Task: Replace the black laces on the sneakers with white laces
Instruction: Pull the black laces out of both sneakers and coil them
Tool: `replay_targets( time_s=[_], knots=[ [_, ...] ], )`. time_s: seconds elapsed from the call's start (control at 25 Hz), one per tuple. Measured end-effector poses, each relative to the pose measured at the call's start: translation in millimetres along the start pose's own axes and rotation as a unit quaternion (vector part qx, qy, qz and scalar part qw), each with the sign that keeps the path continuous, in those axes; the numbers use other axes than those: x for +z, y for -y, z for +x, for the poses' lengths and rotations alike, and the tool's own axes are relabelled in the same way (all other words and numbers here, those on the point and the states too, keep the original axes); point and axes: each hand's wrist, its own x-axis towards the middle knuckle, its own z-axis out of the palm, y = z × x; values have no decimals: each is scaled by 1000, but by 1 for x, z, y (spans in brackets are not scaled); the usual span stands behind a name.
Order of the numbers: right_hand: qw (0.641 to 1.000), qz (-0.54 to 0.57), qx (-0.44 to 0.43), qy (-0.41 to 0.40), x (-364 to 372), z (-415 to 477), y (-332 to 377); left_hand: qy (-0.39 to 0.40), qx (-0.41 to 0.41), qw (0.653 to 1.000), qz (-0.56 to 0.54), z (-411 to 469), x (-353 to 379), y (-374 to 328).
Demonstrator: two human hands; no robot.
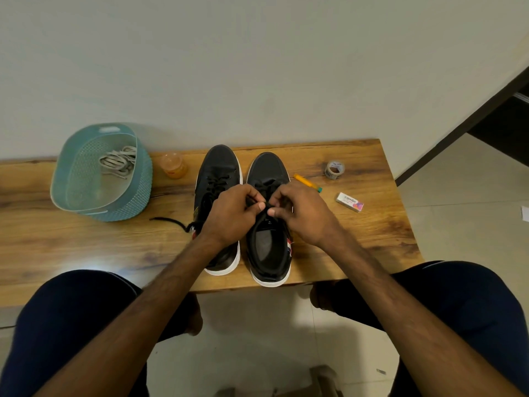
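A wooden table (86, 253) stands against a pale wall, seen from above by a seated person whose knees in dark trousers show at its near edge.

A teal basket (71, 179) sits at the table's far left.

2 black sneakers with white soles stand side by side at the table's middle, toes toward the wall: the left sneaker (217, 167) and the right sneaker (269, 167), nearly touching.

The left hand (229, 219) reaches across the left sneaker and the right hand (303, 213) comes from the other side. They meet over the tongue of the right sneaker. Both hands have curled fingers (261, 207), thumb tips almost together, pinching the black lace (267, 184) at the top of that sneaker's lacing.

A bundle of white laces (118, 164) lies inside the basket, toward its far side.

A loose black lace end (169, 222) trails over the table from the left sneaker toward the basket.

A small orange jar (173, 165) stands between the basket and the left sneaker.

A tape roll (334, 169) stands well right of the sneakers.

A yellow pen (307, 183) lies just beside the right sneaker.

A small white box (349, 202) marked "camlin" lies near the pen.
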Motion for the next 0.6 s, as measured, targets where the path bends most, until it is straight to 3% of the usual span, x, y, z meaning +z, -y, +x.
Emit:
replay_targets(
  time_s=[0.16, 0.36, 0.6],
  knots=[
    [998, 35, 25, -39, 5, 1, 0, -13, 1, 1000, 19, -2, 4, -2],
    [995, 77, 67, -20, -2, 1, -1, -21, -30, 999, 0, -1, 8, -2],
    [996, -83, -33, 8, -6, 1, 6, -35, -32, 999, -2, -2, 10, -5]
  ],
)
